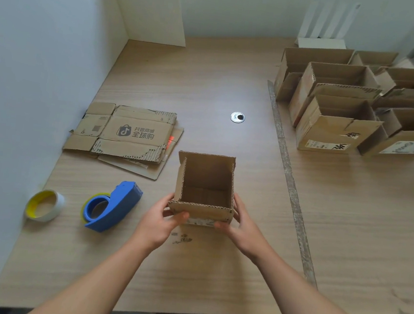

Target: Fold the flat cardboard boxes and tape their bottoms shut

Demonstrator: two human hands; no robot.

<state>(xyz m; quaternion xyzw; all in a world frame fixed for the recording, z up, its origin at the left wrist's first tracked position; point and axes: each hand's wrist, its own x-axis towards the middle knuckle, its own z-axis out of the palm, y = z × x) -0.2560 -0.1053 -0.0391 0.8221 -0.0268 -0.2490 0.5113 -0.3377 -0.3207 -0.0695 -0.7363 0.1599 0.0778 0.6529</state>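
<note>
Left of the box [206,179] sit dispenser [116,208] and flat boxes [126,133].

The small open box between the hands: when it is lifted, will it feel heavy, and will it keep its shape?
Probably light: the small open box looks empty, with thin corrugated walls. It should roughly hold its shape, but with the top open the walls may flex where the left hand and right hand squeeze.
</note>
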